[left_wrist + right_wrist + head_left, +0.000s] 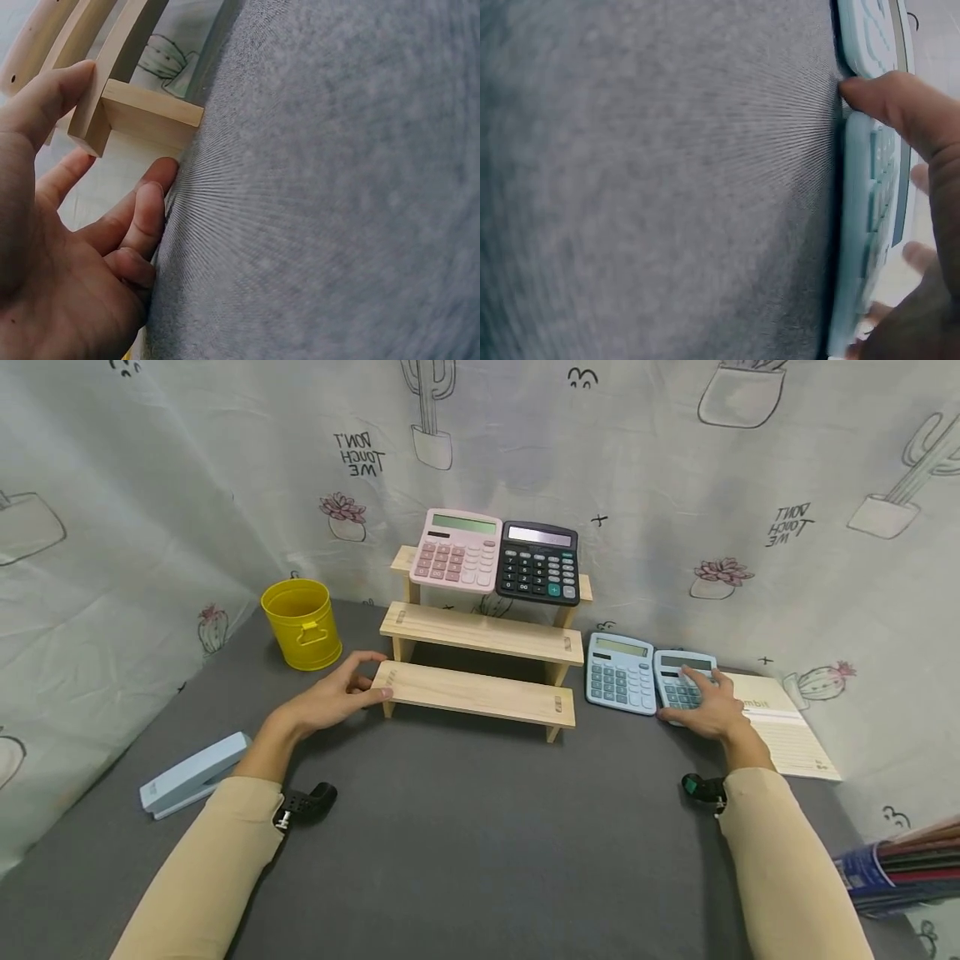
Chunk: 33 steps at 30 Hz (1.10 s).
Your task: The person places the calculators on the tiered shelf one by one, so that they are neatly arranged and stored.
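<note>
A blue stapler (pixel 187 775) is lying lower left, a yellow bucket (pixel 306 639) standing above it. Here the left hand (pixel 324 700) is pinching the bottom step of the wooden rack (pixel 480 689) at centre, while pink (pixel 456 553) and black (pixel 537 562) calculators are topping it. Right of centre, past the larger blue calculator (pixel 620 675), the right hand (pixel 716 706) is spreading its fingers over a smaller blue calculator (pixel 677 693); whether they're gripping, I can't tell. A notebook (pixel 791 739) is lying beyond.

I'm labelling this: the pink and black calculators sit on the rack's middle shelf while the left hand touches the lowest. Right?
Not the middle shelf: the head view shows the pink calculator and black calculator on the top shelf. The left hand touches the lowest shelf.
</note>
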Motion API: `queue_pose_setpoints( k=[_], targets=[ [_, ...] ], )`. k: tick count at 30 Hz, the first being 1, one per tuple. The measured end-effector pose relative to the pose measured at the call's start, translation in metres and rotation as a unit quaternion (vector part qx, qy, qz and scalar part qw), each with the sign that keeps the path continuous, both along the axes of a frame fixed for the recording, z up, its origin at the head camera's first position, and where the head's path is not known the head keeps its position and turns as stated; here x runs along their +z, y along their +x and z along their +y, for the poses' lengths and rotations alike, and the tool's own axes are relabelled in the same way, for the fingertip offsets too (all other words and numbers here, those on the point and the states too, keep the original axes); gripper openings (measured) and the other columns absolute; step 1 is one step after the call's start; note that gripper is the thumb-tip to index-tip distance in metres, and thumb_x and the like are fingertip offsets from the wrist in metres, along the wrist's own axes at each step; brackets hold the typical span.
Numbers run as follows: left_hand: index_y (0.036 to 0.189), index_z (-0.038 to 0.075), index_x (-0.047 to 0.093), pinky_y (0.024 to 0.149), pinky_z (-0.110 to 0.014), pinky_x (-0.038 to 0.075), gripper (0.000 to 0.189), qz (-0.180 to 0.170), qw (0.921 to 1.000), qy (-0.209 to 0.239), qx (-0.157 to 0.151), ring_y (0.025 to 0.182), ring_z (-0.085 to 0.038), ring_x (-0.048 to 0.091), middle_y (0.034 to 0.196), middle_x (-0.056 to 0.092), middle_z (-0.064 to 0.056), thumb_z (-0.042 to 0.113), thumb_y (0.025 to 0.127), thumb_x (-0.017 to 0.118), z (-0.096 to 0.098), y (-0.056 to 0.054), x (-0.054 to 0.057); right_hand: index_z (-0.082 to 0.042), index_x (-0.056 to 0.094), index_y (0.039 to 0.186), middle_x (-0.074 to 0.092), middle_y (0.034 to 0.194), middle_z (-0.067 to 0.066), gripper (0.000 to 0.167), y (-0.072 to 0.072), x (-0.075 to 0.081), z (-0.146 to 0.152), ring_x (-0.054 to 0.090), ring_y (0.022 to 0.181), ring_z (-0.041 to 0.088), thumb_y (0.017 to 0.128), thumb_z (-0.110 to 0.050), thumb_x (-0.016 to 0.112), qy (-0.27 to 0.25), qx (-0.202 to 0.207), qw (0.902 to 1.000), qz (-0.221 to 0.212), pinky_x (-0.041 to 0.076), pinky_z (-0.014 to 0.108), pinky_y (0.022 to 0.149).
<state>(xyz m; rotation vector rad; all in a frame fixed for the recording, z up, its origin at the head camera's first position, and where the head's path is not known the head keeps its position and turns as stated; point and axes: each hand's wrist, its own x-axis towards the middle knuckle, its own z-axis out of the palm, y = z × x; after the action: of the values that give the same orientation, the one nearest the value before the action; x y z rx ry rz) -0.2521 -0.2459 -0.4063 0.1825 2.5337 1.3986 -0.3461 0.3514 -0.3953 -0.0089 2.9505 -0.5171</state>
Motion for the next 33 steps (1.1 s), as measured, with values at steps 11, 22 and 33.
queue_pose_setpoints(
  k=[11, 22, 33],
  targets=[
    [0.157, 0.030, 0.023, 0.099, -0.051, 0.041, 0.077, -0.001, 0.9999, 0.003, -0.011, 0.118, -0.036, 0.059, 0.134, 0.058, -0.021, 0.053, 0.098, 0.066, 0.005, -0.005, 0.003, -0.017, 0.015, 0.165, -0.002, 0.164, 0.033, 0.101, 0.012, -0.006, 0.018, 0.019, 0.131, 0.075, 0.089, -0.044, 0.076, -0.036, -0.018, 0.9970, 0.066, 0.021, 0.089, 0.089],
    [0.157, 0.029, 0.023, 0.097, -0.050, 0.041, 0.078, 0.002, 1.0000, -0.008, -0.001, 0.118, -0.037, 0.058, 0.134, 0.058, -0.022, 0.055, 0.097, 0.065, 0.002, -0.004, 0.002, -0.016, 0.017, 0.165, 0.002, 0.164, 0.034, 0.101, 0.028, 0.009, 0.009, 0.019, 0.131, 0.072, 0.088, -0.037, 0.078, -0.089, 0.000, 0.9893, 0.116, 0.024, 0.085, 0.090],
    [0.158, 0.030, 0.021, 0.100, -0.055, 0.041, 0.080, 0.001, 0.9999, -0.013, 0.005, 0.122, -0.039, 0.056, 0.136, 0.055, -0.024, 0.057, 0.097, 0.065, 0.000, 0.001, 0.000, -0.014, 0.025, 0.164, 0.011, 0.164, 0.034, 0.101, 0.049, 0.017, 0.006, 0.017, 0.142, 0.060, 0.081, -0.022, 0.083, -0.161, 0.031, 0.9715, 0.171, 0.020, 0.079, 0.105]
  ],
)
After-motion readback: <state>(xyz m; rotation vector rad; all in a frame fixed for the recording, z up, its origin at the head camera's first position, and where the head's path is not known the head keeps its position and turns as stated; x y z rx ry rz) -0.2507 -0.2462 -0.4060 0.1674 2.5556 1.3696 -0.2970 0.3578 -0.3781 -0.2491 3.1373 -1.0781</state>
